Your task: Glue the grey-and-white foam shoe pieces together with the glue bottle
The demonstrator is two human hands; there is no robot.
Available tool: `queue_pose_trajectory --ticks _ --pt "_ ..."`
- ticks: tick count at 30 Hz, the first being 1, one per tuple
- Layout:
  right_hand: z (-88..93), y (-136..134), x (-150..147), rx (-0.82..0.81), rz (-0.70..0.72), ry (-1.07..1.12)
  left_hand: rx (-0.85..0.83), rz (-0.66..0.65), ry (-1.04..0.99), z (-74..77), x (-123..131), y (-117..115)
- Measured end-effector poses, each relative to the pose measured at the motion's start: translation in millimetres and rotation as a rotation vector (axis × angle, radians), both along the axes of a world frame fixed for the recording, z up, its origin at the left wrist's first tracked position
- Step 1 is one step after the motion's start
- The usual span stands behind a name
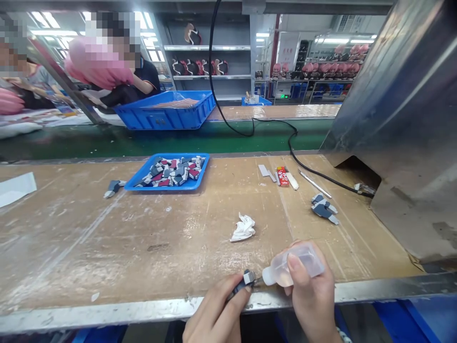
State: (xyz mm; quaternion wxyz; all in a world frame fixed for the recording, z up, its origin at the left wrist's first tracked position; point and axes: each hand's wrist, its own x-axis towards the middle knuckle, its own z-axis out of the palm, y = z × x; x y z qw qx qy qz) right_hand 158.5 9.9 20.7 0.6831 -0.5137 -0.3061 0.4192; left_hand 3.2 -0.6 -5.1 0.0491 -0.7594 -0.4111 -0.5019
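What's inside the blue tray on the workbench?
The blue tray holds a heap of small grey, dark and red pieces. The top pieces cover those underneath, and the heap hides most of the tray's floor.

A factory assembly workshop: a worn wooden workbench (89,247) faces a green conveyor belt (178,143) at 12 o'clock, with steel shelves (207,47) of moulded parts beyond

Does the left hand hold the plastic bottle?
No, the right hand holds the translucent plastic bottle, while the left hand grips a small dark part.
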Motion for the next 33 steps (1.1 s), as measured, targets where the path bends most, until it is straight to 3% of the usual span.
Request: queue_pose_trajectory --ticks 7,11,15,21,25,33 --pt "-15.0 7 13 0.163 -0.149 0.135 0.076 -0.048 0.105 7.6 -7 0" --pt "-19.6 10 16 0.2 -0.096 0.145 -0.072 -0.095 0.094 17.7 -17 1" --pt "-11.6 6 9 0.186 -0.095 0.045 -0.144 -0.112 0.175 34.6 -24 13" --pt "4.4 -3 -1 0.084 -0.097 -0.054 0.001 -0.168 0.461 55.9 -21 28" --pt "4.7 -3 1 0.091 -0.065 -0.095 0.147 -0.17 0.673 56.8 -19 28" --pt "3.5 1 7 0.166 -0.019 -0.222 0.107 -0.211 0.511 47.2 -18 28"
